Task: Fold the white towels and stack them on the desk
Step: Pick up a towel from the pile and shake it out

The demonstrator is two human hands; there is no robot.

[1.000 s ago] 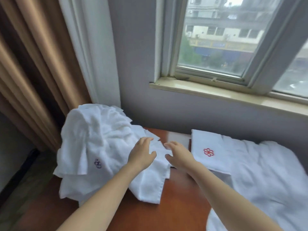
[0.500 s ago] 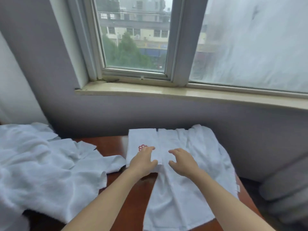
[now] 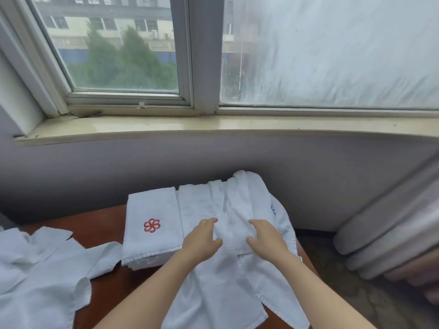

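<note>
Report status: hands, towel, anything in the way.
Both open: left hand, right hand, resting on spread towel. Beside it, folded towel with red emblem. Far left, loose towel pile, not obstructing.

At twelve o'clock we see a white-framed glass window (image 3: 123, 43) above a glossy cream sill (image 3: 213, 125); a grey pleated curtain (image 3: 384, 222) hangs at three.

A red-brown wooden desk (image 3: 108, 302) holds white towels. At the desk's back middle sits a neatly folded towel stack (image 3: 154, 210), with a red flower-shaped emblem on top. Touching its right side, a long unfolded towel (image 3: 213, 295) lies across the desk's right part, rumpled at the back edge, with a small blue emblem. A loose crumpled heap of towels (image 3: 40, 286) covers the desk's left end.
</note>
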